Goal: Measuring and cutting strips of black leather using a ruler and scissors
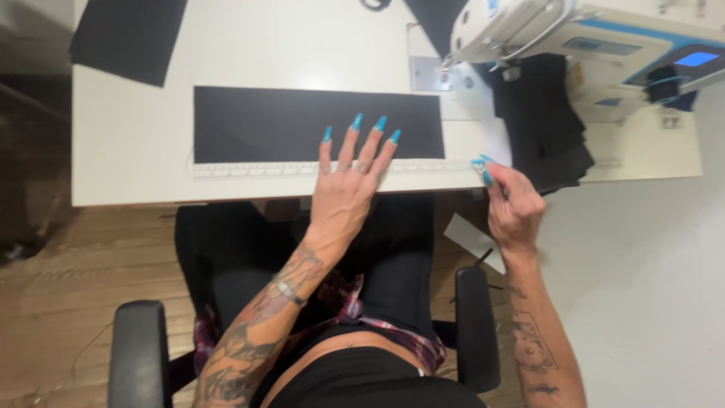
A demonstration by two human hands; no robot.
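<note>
Two hands at work, both the person's own. Left hand (349,177) lies flat, fingers (355,134) spread and open, pressing the long black fabric strip (287,121) and the clear ruler (257,168) along its near edge. Nothing is gripped, it only bears down. Right hand (513,208) sits at the desk (128,143) edge, just past the ruler's right end; fingers pinched closed on something small, cannot tell what. It may be the corner of a white piece (496,143) lying there.

Strip lies lengthwise on the white desk, near edge parallel to the desk front, right end close to the sewing machine (574,38).

Risks, as judged from this frame:
- Left hand holds only the right-centre of strip and ruler. The far left end is free, so any sideways pull from the right hand can pivot the ruler off the fabric edge.
- Long nails keep the fingertips partly off the cloth, so there is less pad contact and slip is more likely.
- Ruler sits close to the desk front; a nudge toward the lap tips it over.
- Loose black fabric pile (544,128) beside the machine lies near the strip's right end and can drag or snag it.
- Spare black piece (128,34) at far left is well apart, no concern.
</note>
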